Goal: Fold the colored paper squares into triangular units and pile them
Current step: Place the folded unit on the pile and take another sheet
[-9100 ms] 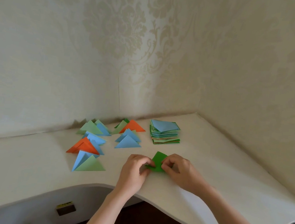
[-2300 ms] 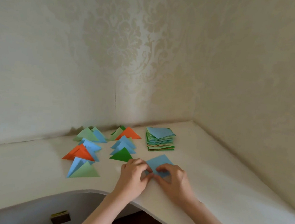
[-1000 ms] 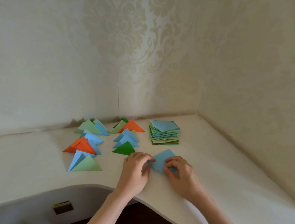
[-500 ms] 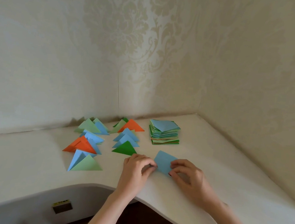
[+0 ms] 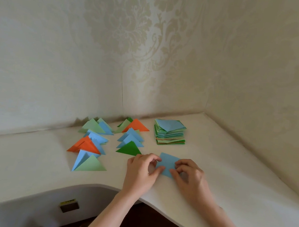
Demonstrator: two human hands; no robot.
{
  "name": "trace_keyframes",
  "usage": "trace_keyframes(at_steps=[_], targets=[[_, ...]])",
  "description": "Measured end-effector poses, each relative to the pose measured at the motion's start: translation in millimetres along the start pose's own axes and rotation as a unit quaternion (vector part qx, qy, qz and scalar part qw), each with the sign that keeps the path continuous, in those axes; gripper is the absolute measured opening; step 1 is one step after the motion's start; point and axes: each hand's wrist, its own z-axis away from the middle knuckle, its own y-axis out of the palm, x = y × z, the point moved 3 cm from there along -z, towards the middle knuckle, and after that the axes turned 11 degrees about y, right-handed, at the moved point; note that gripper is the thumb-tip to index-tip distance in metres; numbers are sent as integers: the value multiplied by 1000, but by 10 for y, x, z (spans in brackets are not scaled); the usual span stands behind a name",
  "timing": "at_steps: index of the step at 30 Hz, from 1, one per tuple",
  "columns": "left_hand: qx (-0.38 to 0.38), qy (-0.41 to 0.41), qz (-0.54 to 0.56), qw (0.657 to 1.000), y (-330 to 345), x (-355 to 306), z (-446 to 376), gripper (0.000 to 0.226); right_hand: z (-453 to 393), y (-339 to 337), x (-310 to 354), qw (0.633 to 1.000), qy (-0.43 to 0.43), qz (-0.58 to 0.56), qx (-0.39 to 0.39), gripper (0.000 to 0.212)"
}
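In the head view, a folded blue paper [image 5: 168,163] lay flat on the white desk [image 5: 230,174], just toward 5 o'clock of picture centre. The left hand [image 5: 140,173] gripped its 9 o'clock edge, thumb and curled fingers pinching the paper. The right hand [image 5: 190,176] held the 3 o'clock edge the same way, fingertips curled down on the sheet with the thumb at its near corner. From the blue paper, the stack [image 5: 169,132] of unfolded squares, a blue sheet on top, stood at 12 o'clock, near but apart. A dark green triangle [image 5: 129,148] lay at 10 o'clock, just beside the left knuckles. Behind it rested blue triangles [image 5: 131,138] and an orange triangle [image 5: 136,125]. Farther toward 9 o'clock sat a light green and blue pair [image 5: 88,164], another orange one [image 5: 84,144], and pale green ones [image 5: 94,126] by the wallpapered wall [image 5: 115,38]. Both forearms entered from 6 o'clock.
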Motion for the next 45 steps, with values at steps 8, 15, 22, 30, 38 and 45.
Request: trace_keyframes(at_steps=[8,15,22,30,38,45], targets=[[39,-3,-92,995,91,22,-25,28,-25,55,-6,1000,20,-13,-9,19],[35,-26,-59,997,77,29,-34,25,-51,25,-13,999,15,-28,6,21],[24,-32,-22,999,53,34,-20,26,-77,-28,-34,998,18,-32,47,23],[-67,65,-43,995,-100,-319,42,22,-48,-36,-23,998,34,-47,22,24],[68,14,-81,994,238,-556,212,47,-10,-47,20,997,62,-46,21,23],[86,44,-139,986,122,-446,175,51,9,-278,-22,991,47,-119,49,60]])
